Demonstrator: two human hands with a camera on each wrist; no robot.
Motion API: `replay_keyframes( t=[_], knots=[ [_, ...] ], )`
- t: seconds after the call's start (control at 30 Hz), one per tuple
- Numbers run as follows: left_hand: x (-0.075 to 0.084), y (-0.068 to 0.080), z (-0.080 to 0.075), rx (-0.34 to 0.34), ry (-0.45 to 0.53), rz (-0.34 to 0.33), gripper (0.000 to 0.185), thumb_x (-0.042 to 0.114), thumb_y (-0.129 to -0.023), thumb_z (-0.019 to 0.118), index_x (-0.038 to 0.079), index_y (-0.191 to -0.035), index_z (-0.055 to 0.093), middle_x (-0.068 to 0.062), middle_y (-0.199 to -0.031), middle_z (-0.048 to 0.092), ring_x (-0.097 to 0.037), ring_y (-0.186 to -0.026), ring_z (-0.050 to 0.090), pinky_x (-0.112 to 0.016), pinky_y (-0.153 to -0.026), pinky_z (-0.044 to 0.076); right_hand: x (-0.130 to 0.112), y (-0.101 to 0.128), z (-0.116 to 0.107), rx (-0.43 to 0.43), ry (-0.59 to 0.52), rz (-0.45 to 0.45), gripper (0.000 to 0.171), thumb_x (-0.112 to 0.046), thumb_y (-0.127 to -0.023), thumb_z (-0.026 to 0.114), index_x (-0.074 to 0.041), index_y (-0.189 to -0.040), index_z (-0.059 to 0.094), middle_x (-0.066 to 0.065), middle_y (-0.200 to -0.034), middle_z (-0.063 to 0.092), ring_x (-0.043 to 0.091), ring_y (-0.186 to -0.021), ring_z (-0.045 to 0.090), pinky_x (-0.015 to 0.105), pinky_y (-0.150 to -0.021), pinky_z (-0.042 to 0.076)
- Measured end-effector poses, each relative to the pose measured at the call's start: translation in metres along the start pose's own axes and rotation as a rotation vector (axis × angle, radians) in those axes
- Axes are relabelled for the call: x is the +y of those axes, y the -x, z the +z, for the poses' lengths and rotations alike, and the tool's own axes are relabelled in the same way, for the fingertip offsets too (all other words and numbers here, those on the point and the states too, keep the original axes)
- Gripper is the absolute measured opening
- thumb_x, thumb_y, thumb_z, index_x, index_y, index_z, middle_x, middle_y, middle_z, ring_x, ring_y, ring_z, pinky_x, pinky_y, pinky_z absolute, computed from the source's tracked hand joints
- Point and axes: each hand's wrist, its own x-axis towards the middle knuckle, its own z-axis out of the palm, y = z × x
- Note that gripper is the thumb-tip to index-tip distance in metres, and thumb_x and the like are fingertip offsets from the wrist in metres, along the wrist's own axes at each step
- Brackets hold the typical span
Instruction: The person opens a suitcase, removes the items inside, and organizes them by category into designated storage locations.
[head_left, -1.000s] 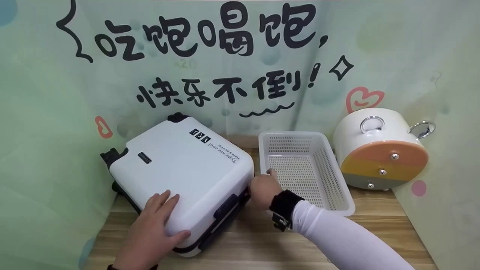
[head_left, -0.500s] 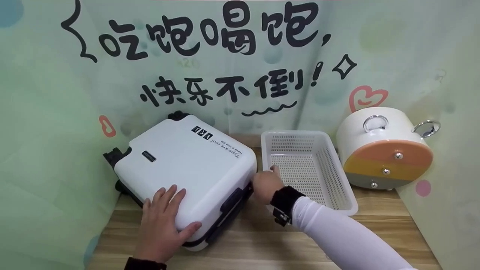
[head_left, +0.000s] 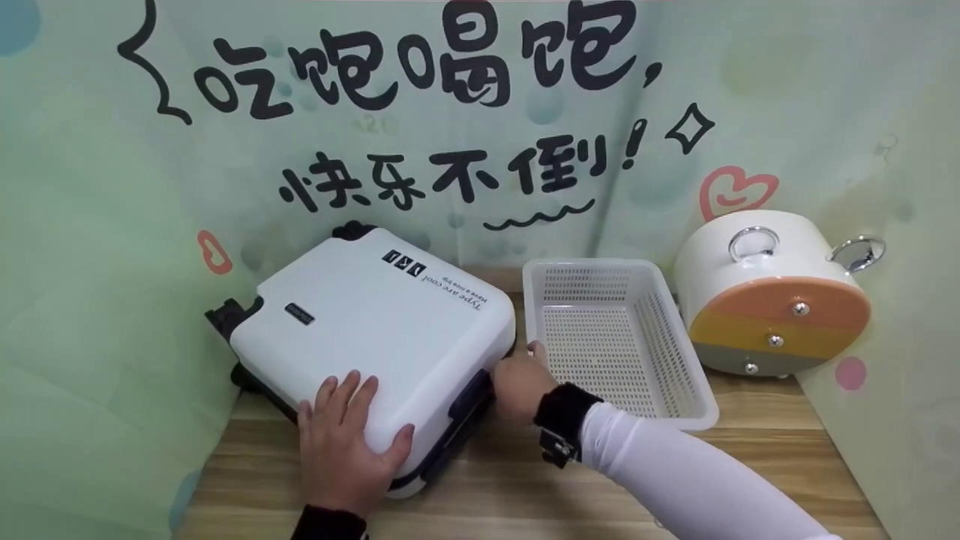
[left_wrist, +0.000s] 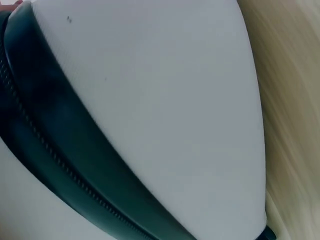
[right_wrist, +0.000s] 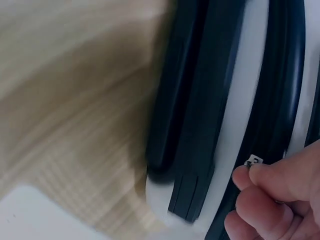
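Note:
A white hard-shell suitcase (head_left: 375, 330) with dark trim lies flat on the wooden table in the head view. My left hand (head_left: 349, 442) rests on its near left edge, fingers spread over the lid and thumb by the front corner. On the suitcase's right side, my right hand (head_left: 523, 384) is at the dark seam. The right wrist view shows this hand (right_wrist: 280, 195) pinching a small metal zipper pull (right_wrist: 254, 160) between thumb and forefinger. A dark side handle (right_wrist: 190, 100) runs along the shell beside it. The left wrist view shows the white shell and a zipper seam (left_wrist: 65, 165).
Close to the right hand stands a white perforated plastic basket (head_left: 694, 390). Further right is a rounded white container (head_left: 750, 247) with metal rings and a striped front with several knobs. A printed cloth (head_left: 450, 135) hangs behind and at both sides.
My left hand has slid right along the suitcase edge, and the suitcase's near corner has shifted slightly right. My right hand has moved a little toward me along the seam.

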Motion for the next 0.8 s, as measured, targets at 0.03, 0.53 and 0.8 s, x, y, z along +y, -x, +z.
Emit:
replay_keyframes(
  t=[0.03, 0.53, 0.8],
  knots=[
    [0.003, -0.001, 0.002, -0.001, -0.002, -0.009, 0.074, 0.047, -0.08, 0.084, 0.005, -0.138, 0.066, -0.021, -0.146, 0.06, -0.045, -0.142, 0.044, -0.077, -0.116, 0.023, 0.0, 0.0, 0.0, 0.001, -0.004, 0.007, 0.021, -0.011, -0.082, 0.074, -0.013, -0.068, 0.059, 0.003, -0.071, 0.063, 0.028, -0.079, 0.062, 0.059, -0.106, 0.032],
    [-0.033, -0.037, -0.044, -0.466, 0.01, 0.109, 0.126, 0.085, -0.063, 0.08, 0.016, -0.162, 0.046, -0.017, -0.169, 0.036, -0.049, -0.156, 0.02, -0.074, -0.121, 0.014, 0.011, -0.005, -0.003, 0.07, 0.052, 0.037, 0.018, -0.023, -0.08, 0.083, -0.009, -0.08, 0.071, 0.007, -0.081, 0.07, 0.03, -0.089, 0.064, 0.062, -0.108, 0.031],
    [-0.045, -0.036, -0.03, -0.355, -0.011, 0.134, 0.131, 0.094, -0.056, 0.075, 0.017, -0.159, 0.05, -0.015, -0.163, 0.044, -0.043, -0.152, 0.03, -0.075, -0.12, 0.015, 0.017, -0.005, -0.002, 0.064, 0.048, 0.019, 0.018, -0.02, -0.084, 0.083, -0.007, -0.079, 0.072, 0.007, -0.078, 0.069, 0.03, -0.086, 0.063, 0.063, -0.107, 0.031]
  ],
)
